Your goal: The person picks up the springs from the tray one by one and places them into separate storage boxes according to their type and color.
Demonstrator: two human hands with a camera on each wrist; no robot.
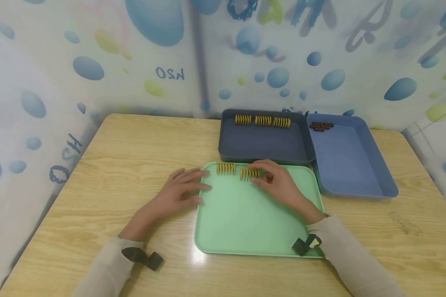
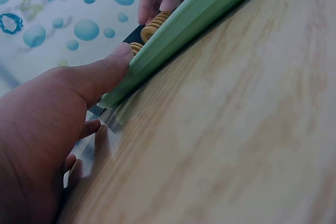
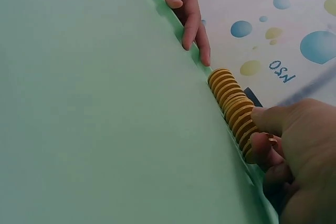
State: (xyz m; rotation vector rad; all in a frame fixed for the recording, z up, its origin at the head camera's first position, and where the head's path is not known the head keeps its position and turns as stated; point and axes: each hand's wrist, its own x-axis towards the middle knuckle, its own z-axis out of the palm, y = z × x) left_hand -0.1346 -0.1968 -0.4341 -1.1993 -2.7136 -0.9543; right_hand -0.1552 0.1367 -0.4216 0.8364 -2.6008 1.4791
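Note:
My right hand (image 1: pixel 278 183) is over the upper part of the green tray (image 1: pixel 252 222), its thumb and forefinger pinching the right end of a yellow coil spring (image 1: pixel 246 173). Just left of that, a second yellow coil spring (image 1: pixel 225 168) lies on its side along the tray's far edge. In the right wrist view the held spring (image 3: pixel 242 124) lines up nearly end to end with the other spring (image 3: pixel 220 83). My left hand (image 1: pixel 178 192) has its fingers spread, with the fingertips at the tray's left rim; its thumb (image 2: pixel 107 69) overlaps the rim in the left wrist view.
Behind the green tray stands a dark grey tray (image 1: pixel 262 142) with three yellow springs (image 1: pixel 263 120) in a row at its far side. To its right, a blue tray (image 1: pixel 353 161) holds several small dark brown springs (image 1: pixel 321 126). A patterned wall (image 1: pixel 223 53) borders the wooden table (image 1: pixel 145 148).

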